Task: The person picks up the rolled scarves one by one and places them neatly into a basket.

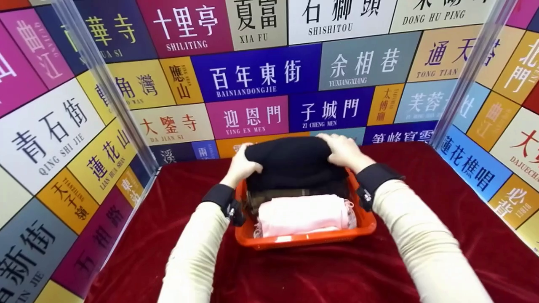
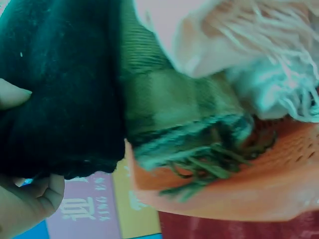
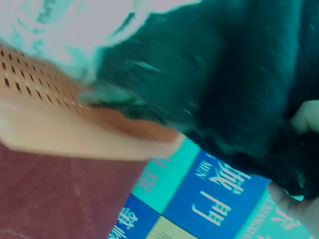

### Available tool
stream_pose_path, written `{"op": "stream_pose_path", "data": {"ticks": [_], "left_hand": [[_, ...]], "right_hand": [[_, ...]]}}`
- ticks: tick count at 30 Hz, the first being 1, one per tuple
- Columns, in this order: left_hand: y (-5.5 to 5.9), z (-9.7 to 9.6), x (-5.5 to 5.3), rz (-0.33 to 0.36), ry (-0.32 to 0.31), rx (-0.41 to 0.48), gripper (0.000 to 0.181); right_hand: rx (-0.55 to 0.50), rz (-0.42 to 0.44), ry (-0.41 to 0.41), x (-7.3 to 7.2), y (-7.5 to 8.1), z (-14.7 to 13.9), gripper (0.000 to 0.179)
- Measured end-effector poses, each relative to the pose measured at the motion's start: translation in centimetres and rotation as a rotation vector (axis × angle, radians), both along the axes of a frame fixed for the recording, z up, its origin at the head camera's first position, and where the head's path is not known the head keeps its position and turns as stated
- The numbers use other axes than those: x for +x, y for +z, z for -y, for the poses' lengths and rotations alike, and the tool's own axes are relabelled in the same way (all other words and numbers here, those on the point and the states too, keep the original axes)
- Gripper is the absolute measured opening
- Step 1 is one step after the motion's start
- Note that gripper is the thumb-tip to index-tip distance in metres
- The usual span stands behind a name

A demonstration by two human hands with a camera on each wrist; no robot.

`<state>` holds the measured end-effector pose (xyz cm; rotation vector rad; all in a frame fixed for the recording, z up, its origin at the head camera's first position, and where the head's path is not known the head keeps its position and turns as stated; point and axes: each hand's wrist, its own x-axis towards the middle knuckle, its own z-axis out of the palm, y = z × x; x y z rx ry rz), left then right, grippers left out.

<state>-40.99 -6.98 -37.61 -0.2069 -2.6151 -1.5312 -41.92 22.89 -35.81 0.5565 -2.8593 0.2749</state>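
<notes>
Both hands grip a thick black folded cloth [image 1: 294, 162] by its two ends, above the back of an orange plastic basket [image 1: 307, 240]. My left hand [image 1: 241, 167] pinches the left end, thumb on the near face and fingers behind, as the left wrist view shows. The right end is held by my right hand [image 1: 347, 152] in the same way. Across the basket's front lies a rolled pale pink scarf [image 1: 303, 215] with fringed ends. Between it and the black cloth sits a plaid fringed scarf [image 2: 174, 99], mostly covered in the head view.
The basket stands on a dark red velvet cloth [image 1: 307, 277] covering the table. Panels with colourful place-name signs [image 1: 257, 71] enclose the back and sides. Clear upright posts stand at the left corner [image 1: 122, 113] and right corner [image 1: 457, 84].
</notes>
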Motion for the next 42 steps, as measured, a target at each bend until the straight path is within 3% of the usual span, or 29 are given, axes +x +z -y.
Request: {"op": "stream_pose_path", "data": {"ticks": [4,8,14,17,20,23,25,27,30,33,35,38,42], "left_hand": [[-1.9,0.0,-0.1,0.055,0.006,-0.022,0.079],[-3.5,0.2,-0.1,0.087,-0.026,-0.017,0.071],[-4.0,-0.1,-0.5,0.072,-0.116,0.049,0.038],[-3.4,-0.5,-0.6,0.121,-0.034,-0.035,0.051],[-2.9,-1.1,-0.6,0.180,0.083,-0.183,0.068],[-2.7,-1.9,-0.5,0.196,0.180,-0.272,0.071],[-2.8,-2.4,-0.4,0.161,0.225,-0.296,0.070],[-3.0,-2.9,-0.3,0.056,0.230,-0.346,0.068],[-3.2,-3.4,-0.2,-0.172,0.126,-0.562,0.069],[-3.1,-3.4,0.0,-0.361,0.013,-0.773,0.070],[-2.9,-3.0,0.1,-0.391,-0.026,-0.808,0.066],[-2.8,-2.4,0.2,-0.387,-0.044,-0.769,0.054],[-3.1,-1.9,0.3,-0.375,-0.108,-0.793,0.054]], "right_hand": [[0.010,0.099,-0.064,0.0,-2.1,0.9,0.068],[-0.020,0.226,-0.090,0.1,-3.8,1.7,0.065],[-0.028,0.367,-0.162,0.4,-4.4,2.4,0.061],[0.040,0.366,-0.215,0.6,-3.9,3.0,0.058],[0.166,0.317,-0.267,1.0,-3.5,3.7,0.051],[0.296,0.255,-0.305,1.2,-3.4,4.3,0.045],[0.344,0.215,-0.312,1.2,-3.5,4.5,0.044],[0.347,0.162,-0.284,1.1,-3.7,4.3,0.043],[0.282,0.089,-0.165,0.9,-3.8,3.3,0.043],[0.104,0.060,0.008,0.6,-3.9,1.6,0.053],[-0.060,0.082,0.106,0.4,-3.9,0.3,0.061],[-0.233,0.114,0.187,0.4,-4.3,-1.3,0.065],[-0.282,0.159,0.140,0.8,-4.9,-2.4,0.066]]}}
